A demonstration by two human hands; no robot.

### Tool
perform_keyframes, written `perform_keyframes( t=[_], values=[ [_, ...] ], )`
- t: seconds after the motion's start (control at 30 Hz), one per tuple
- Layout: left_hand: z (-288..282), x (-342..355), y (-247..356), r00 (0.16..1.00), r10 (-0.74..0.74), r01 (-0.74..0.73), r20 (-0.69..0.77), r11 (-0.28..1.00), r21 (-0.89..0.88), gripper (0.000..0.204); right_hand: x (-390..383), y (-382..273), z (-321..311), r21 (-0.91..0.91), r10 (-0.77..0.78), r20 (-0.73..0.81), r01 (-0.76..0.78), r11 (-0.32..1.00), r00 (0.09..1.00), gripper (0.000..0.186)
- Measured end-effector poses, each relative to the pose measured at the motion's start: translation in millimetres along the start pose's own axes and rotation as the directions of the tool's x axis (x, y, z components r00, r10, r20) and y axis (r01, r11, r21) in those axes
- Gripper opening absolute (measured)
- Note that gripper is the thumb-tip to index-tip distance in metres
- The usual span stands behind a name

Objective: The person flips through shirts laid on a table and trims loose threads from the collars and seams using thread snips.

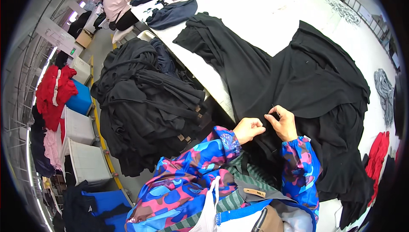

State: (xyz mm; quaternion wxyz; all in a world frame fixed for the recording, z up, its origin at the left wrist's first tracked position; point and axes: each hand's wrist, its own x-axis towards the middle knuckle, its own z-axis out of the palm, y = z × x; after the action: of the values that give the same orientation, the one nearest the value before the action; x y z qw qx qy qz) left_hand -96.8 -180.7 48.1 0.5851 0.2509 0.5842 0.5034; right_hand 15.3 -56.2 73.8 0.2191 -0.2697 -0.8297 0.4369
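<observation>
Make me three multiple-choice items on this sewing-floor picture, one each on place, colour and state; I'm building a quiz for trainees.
1. Where is the heap of black garments?
A. left of the white table
B. on a shelf
C. in a box

2. What colour is the cloth under the hands?
A. red
B. black
C. white

3. How is the left hand?
A. flat open
B. hanging free
C. closed, pinching cloth

A: the heap lies beside the table's left edge.
B: dark fabric throughout.
C: fingers curled on cloth, near the right hand.
</observation>
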Motion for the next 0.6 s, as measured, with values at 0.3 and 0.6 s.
perform_keyframes(
  t=[0.3, 0.6],
  values=[
    [6, -4, 2, 0.989, -0.05, 0.124, 0.138, 0.79, -0.6, 0.011, -68, -3, 19, -0.043, -0.189, -0.203, 0.184, 0.982, 0.961, 0.021],
    [7, 1, 2, 0.997, 0.009, 0.03, 0.082, 0.885, -0.465, 0.007, -80, 8, 6, -0.001, -0.185, -0.24, 0.19, 0.982, 0.953, 0.01]
  ],
)
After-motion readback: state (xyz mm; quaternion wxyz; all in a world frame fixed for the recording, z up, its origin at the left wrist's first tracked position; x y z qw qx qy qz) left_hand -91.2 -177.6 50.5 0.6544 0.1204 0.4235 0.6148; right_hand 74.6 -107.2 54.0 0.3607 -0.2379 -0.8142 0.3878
